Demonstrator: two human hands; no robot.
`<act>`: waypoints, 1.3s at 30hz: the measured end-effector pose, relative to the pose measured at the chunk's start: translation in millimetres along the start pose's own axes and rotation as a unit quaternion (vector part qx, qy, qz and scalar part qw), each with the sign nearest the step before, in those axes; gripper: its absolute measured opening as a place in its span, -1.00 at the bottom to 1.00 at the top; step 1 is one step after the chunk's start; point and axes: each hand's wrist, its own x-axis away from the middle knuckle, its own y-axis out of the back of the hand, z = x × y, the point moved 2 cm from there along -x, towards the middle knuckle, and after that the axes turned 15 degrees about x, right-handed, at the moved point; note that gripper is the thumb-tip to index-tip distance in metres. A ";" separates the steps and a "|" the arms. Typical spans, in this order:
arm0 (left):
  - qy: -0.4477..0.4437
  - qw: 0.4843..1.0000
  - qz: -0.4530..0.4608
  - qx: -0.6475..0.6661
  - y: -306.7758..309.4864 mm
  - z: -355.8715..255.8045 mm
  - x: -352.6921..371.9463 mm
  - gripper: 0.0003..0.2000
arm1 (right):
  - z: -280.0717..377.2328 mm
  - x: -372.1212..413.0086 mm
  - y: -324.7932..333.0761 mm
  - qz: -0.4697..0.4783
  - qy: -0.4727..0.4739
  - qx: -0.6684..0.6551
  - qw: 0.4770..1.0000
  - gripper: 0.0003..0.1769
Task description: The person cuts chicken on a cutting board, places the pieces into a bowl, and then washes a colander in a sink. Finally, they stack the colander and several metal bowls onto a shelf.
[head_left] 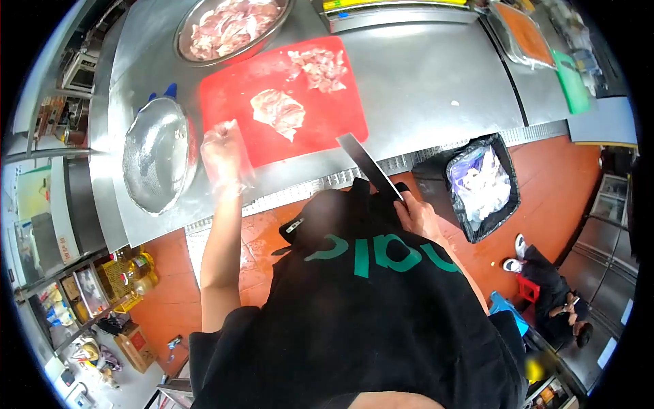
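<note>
My left hand (225, 153), in a clear plastic glove, is curled closed over the near left corner of a red cutting board (225, 95). Nothing sticks out of its fingers. My right hand (414, 213) grips the handle of a broad-bladed kitchen knife (368, 163); the blade points up and left, its tip by the board's near right corner. A flat piece of raw meat (278, 114), probably chicken, lies mid-board. Behind it is a pile of cut meat pieces (319, 69). A metal bowl (182, 51) full of raw meat stands at the back.
An oval metal bowl (158, 157) sits left of the board on the steel counter (422, 82). Below the counter edge, right, stands a black-lined bin (480, 187). A green board (571, 82) and an orange-filled tray (523, 34) lie far right. A seated person (555, 293) is lower right.
</note>
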 end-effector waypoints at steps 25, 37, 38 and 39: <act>-0.281 0.887 0.360 0.065 -75.6 16.0 -111.5 -0.82 | 107.2 -49.6 -35.3 -0.067 -0.088 -0.012 0.994 -0.81; 0.123 0.783 0.499 0.350 -83.1 -64.6 38.6 -0.73 | 133.9 -110.8 44.5 -0.194 0.091 0.036 0.976 -0.47; 0.213 0.762 0.455 0.408 -83.3 -78.7 44.3 -0.70 | 141.5 -107.9 57.3 -0.133 0.125 0.010 0.983 -0.53; 0.301 0.733 0.402 0.459 -85.9 -85.0 49.8 -0.67 | 137.8 -107.1 71.2 -0.179 0.153 -0.030 0.971 -0.58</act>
